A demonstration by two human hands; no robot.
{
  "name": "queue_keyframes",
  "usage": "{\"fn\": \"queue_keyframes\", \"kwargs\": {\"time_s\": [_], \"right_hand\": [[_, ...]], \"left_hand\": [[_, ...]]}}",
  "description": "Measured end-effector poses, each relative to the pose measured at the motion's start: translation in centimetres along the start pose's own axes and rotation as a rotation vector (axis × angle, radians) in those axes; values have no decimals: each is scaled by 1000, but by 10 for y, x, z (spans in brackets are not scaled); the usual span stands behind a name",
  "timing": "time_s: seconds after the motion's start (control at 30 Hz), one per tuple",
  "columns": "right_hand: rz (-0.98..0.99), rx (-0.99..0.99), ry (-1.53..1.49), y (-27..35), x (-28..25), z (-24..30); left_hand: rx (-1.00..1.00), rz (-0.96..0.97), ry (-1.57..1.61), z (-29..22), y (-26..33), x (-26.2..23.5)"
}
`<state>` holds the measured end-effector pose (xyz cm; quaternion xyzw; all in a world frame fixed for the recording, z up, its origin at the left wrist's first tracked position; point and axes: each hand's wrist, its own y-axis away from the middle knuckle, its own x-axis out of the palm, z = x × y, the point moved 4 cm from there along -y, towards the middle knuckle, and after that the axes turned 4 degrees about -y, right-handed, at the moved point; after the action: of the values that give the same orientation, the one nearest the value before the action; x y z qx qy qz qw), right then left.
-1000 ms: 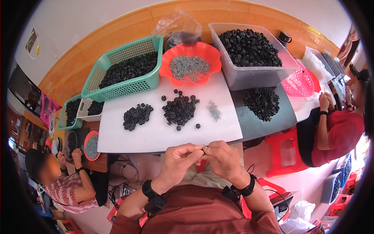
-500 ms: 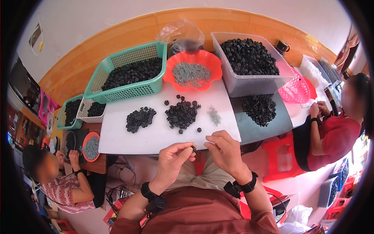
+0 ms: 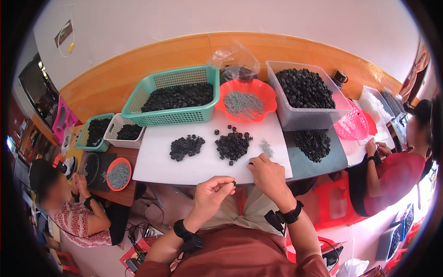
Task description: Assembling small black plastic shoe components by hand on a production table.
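Black piece [image 3: 233,183] in left hand [image 3: 211,192]

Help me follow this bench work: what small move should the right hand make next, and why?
Probably pick one small grey piece off the white board and bring it to the left hand. The left hand pinches a small black part at its fingertips, while the right hand rests empty at the board's edge, fingertips beside the black pile and near the grey pieces.

I'm in a small parts-sorting workshop: my worktop [image 3: 203,164] carries heaps of little black parts [image 3: 232,144], a green basket [image 3: 173,98] and clear bin [image 3: 302,99] upper centre, co-workers seated both sides.
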<state>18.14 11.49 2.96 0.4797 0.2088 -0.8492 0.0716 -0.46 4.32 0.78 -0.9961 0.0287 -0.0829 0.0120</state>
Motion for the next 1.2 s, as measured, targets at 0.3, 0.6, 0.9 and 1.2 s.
{"fn": "queue_keyframes", "kwargs": {"time_s": [0.3, 0.6, 0.9, 1.2], "right_hand": [[-14, -32, -51, 6, -2, 1], [-5, -85, -84, 8, -3, -4], [-37, -101, -130, 9, -6, -5], [-186, -141, -274, 16, -7, -13]], "left_hand": [[163, -114, -309, -24, -15, -27], [386, -258, -621, -68, -56, -50], [654, -489, -1059, -141, -151, -111], [636, -363, -865, -87, -80, -34]]}}
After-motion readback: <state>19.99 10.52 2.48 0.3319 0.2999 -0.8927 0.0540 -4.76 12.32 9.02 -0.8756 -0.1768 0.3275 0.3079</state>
